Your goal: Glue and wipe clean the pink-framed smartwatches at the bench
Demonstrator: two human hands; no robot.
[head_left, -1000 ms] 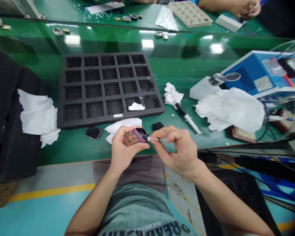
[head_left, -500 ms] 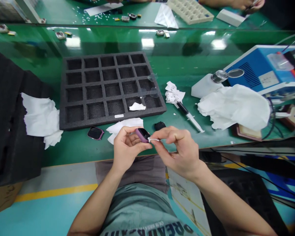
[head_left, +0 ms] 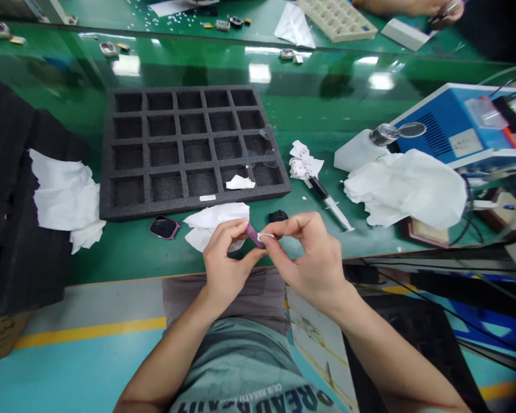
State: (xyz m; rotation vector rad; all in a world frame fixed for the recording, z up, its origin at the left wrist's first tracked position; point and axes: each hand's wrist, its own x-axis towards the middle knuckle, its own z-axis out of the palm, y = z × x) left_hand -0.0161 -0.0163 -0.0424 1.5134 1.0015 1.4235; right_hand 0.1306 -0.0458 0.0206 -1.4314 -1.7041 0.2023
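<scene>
My left hand [head_left: 223, 258] is closed round a small purple watch case [head_left: 252, 233], held on edge at the table's near edge. My right hand [head_left: 312, 258] pinches a small white wipe [head_left: 265, 236] against the case. A second purple watch case [head_left: 164, 227] lies flat on the green table [head_left: 309, 115] to the left. A crumpled white tissue [head_left: 210, 221] sits just behind my left hand, and a small black part [head_left: 278, 216] lies behind my right fingers.
A black foam tray [head_left: 189, 146] with several cells holds a white scrap [head_left: 239, 183]. A syringe [head_left: 329, 202], white cloths [head_left: 406, 186], a blue machine [head_left: 451, 129] stand right. White cloth [head_left: 64, 198] lies left. Another person's hand [head_left: 417, 7] works at the far table.
The purple case has been turned from face-up onto its edge in my left hand. Both hands rose slightly towards the tray, with the wipe still pressed against the case.
</scene>
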